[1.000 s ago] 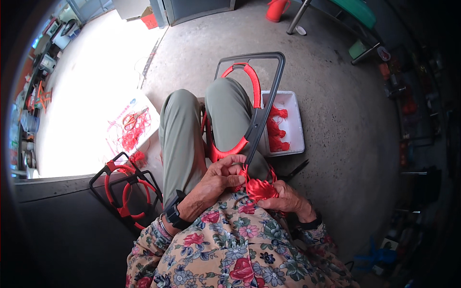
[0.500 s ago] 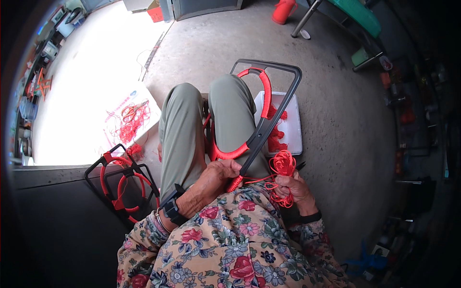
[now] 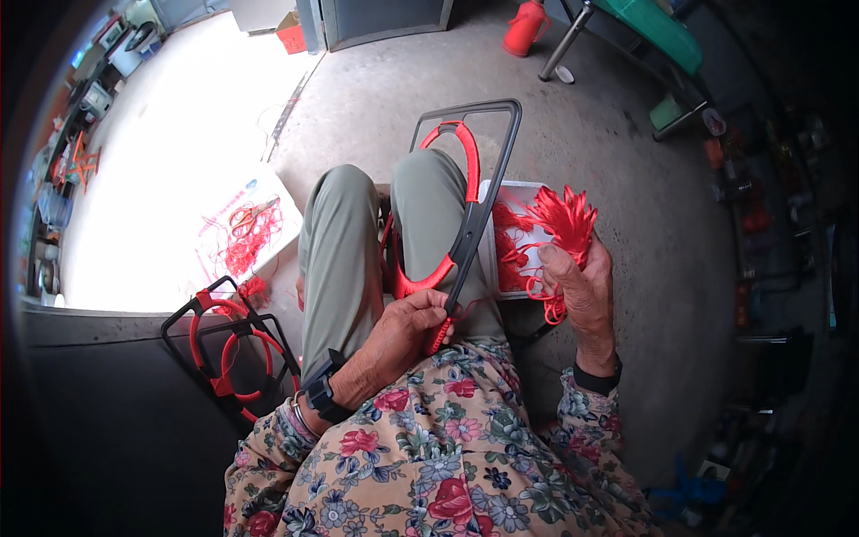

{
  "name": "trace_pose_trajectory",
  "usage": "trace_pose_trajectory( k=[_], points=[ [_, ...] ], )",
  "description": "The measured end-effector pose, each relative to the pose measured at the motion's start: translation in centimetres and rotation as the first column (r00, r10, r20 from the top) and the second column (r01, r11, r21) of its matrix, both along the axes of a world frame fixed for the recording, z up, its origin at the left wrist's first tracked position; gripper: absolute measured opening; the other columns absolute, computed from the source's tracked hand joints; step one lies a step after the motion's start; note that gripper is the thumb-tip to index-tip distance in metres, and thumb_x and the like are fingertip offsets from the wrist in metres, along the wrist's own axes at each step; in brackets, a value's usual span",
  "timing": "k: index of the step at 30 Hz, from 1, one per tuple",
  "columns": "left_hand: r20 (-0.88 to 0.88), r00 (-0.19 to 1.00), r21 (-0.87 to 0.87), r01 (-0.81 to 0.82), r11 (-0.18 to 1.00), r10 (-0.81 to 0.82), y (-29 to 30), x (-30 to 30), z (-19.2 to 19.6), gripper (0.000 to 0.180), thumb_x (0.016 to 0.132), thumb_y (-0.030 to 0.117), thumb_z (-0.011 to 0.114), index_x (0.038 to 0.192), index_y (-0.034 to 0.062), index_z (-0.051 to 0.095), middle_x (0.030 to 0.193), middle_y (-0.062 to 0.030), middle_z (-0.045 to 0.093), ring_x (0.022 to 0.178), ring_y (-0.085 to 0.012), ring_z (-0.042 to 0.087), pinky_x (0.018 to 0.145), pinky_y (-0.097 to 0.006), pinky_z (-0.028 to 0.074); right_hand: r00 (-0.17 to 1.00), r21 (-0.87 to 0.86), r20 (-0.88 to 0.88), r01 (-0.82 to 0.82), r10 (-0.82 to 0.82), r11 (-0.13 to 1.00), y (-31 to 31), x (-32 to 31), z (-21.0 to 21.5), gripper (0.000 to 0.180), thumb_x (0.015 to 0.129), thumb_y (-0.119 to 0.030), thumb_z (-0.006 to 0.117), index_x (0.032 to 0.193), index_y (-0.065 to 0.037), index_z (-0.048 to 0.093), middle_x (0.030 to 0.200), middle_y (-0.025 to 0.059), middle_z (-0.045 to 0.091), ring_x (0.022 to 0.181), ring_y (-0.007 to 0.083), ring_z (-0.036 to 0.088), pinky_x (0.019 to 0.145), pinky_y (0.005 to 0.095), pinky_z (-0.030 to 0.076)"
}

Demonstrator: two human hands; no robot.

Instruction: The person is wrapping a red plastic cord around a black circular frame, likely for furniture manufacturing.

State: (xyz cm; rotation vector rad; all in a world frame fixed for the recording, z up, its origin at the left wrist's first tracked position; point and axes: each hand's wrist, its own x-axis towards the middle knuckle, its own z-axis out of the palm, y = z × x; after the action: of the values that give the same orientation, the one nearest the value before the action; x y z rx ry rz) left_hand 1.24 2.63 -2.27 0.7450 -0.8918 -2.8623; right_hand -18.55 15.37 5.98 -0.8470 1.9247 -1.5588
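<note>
Across my right knee lies a black frame (image 3: 472,228) with a ring partly wrapped in red cord. My left hand (image 3: 407,329) is closed on the frame's near end, pinching it by the red wrapping (image 3: 438,336) there. Off to the right, my right hand (image 3: 586,291) is closed round a looped bundle of red cord (image 3: 565,219), its loops fanning out above the fingers. A thin red strand runs from the wrapped end toward the right. The far side of the ring is partly hidden behind my knee.
Behind the bundle, a white foam box (image 3: 514,291) holds red cord. At left, a white tray (image 3: 284,215) carries loose red strands and scissors (image 3: 253,215). More black frames with red-wrapped rings (image 3: 224,345) rest on a dark surface. A red jug (image 3: 525,31) stands farther off.
My right hand has risen and moved to the right with the cord bundle, away from the frame. The frame has tipped slightly left; my left hand keeps its hold.
</note>
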Motion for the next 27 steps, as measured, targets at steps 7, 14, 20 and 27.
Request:
trace_pose_trajectory(
  k=[7,14,20,27],
  points=[
    [0.001,1.0,-0.103,-0.018,0.995,0.018,-1.1,0.0,2.3,0.014,0.095,0.015,0.056,0.104,0.0051,0.056,0.08,-0.0031,0.06,0.067,-0.0121,0.059,0.058,-0.025,0.048,0.992,-0.008,0.017,-0.128,0.128,0.992,-5.5,1.9,-0.9,0.056,0.082,-0.037,0.073,0.119,0.0,0.054,0.097,0.0058,0.06,0.086,0.0135,0.057,0.081,0.0287,0.046],
    [-0.152,0.987,0.017,-0.046,0.999,0.048,-1.7,-1.6,8.0,0.015,0.095,0.015,0.057,0.104,0.0023,0.057,0.08,-0.0052,0.063,0.069,-0.0139,0.063,0.061,-0.027,0.053,0.989,-0.115,-0.023,-0.15,0.149,0.982,-8.4,1.8,1.3,0.05,0.085,-0.035,0.068,0.118,-0.001,0.053,0.093,0.0039,0.056,0.078,0.011,0.051,0.072,0.0265,0.045],
    [-0.098,0.989,0.077,-0.107,0.991,0.114,-1.1,-1.0,6.0,0.014,0.094,0.015,0.057,0.102,0.0027,0.056,0.084,-0.0053,0.063,0.071,-0.0134,0.063,0.062,-0.027,0.054,0.979,-0.106,0.077,-0.183,0.191,0.977,-8.7,1.8,-1.2,0.053,0.084,-0.034,0.066,0.121,-0.001,0.051,0.092,0.0011,0.052,0.078,0.0103,0.048,0.072,0.0265,0.044],
    [-0.174,0.982,0.129,-0.056,0.99,0.078,-2.4,-2.1,5.9,0.013,0.095,0.013,0.055,0.1,0.0004,0.056,0.086,-0.0057,0.062,0.074,-0.0134,0.063,0.067,-0.025,0.053,0.981,-0.154,0.091,-0.156,0.171,0.976,-9.5,1.1,-1.9,0.05,0.085,-0.031,0.065,0.122,-0.001,0.051,0.093,0.0011,0.052,0.083,0.0105,0.047,0.078,0.0272,0.043]
  ],
)
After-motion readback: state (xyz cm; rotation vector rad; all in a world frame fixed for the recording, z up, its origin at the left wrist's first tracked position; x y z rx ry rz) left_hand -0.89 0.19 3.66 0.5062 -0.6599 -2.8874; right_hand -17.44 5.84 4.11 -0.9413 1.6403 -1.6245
